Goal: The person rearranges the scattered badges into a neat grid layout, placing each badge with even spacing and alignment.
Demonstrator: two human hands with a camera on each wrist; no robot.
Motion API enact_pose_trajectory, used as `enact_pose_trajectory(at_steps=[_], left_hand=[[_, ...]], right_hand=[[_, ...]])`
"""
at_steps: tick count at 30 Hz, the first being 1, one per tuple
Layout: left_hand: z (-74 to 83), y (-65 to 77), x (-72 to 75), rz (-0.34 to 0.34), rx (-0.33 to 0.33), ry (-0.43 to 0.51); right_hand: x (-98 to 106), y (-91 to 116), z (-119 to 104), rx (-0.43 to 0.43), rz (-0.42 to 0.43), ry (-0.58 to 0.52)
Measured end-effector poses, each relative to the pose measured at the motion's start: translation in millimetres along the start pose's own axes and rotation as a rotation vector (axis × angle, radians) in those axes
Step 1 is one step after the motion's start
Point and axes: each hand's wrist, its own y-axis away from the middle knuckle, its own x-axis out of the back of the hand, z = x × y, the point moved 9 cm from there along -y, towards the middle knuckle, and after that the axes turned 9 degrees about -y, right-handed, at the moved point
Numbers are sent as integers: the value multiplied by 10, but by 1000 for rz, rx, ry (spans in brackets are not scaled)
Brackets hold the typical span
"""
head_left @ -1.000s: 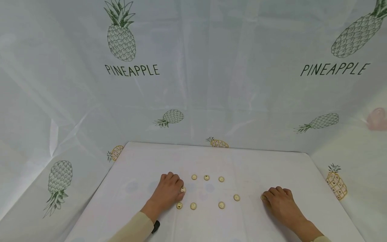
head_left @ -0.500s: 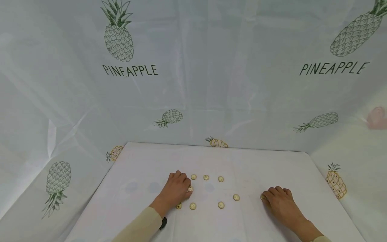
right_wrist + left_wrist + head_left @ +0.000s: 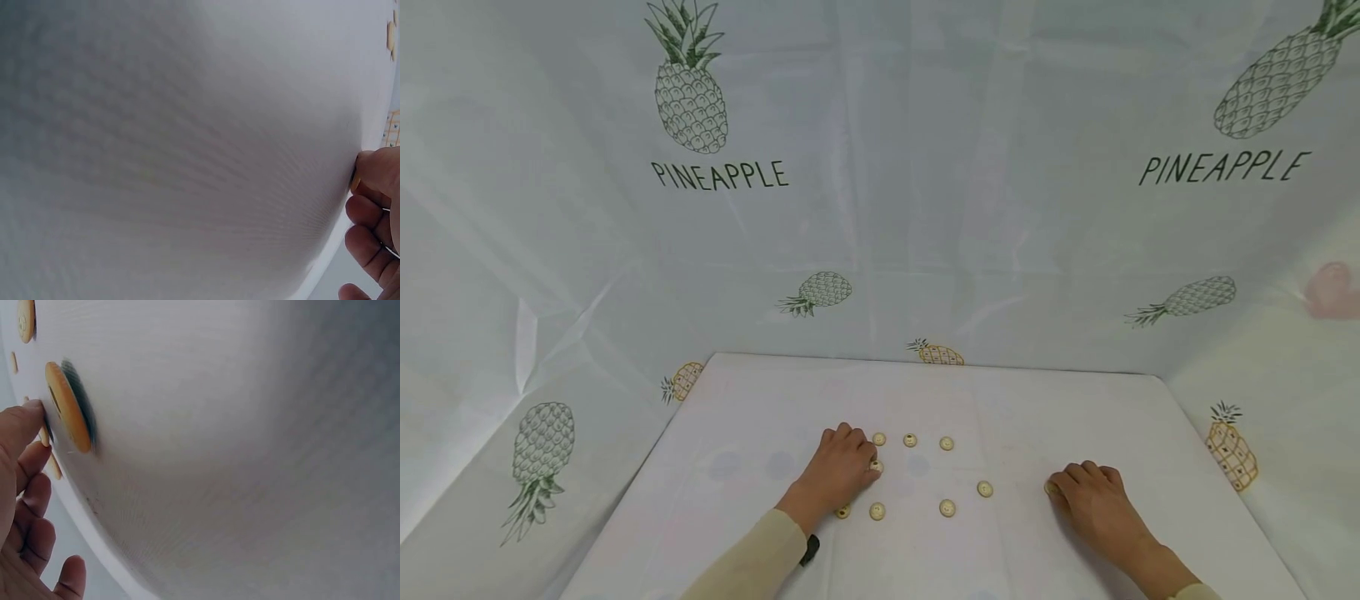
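Left hand (image 3: pixel 837 468) has moved right with its button over the last second; right hand (image 3: pixel 1093 504) hasn't shifted. White tabletop (image 3: pixel 1037 417) under everything. Left thumb and index pinch one button (image 3: pixel 876 467), near the far row's left end. Right thumb and index pinch another button (image 3: pixel 1051 488), right of the group. Seven loose buttons (image 3: pixel 947 443) lie between and around.

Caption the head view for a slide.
Left hand and right hand each pinch a button at a white table, seven more lying nearby.
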Motion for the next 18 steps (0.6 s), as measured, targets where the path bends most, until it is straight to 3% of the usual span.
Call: enact_pose_trajectory(at_steps=[5, 18], left_hand=[[-8, -8, -9, -33, 12, 38], [-9, 12, 83, -25, 42, 66]], right_hand=[[-13, 17, 11, 3, 0, 3], [8, -3, -20, 23, 7, 24]])
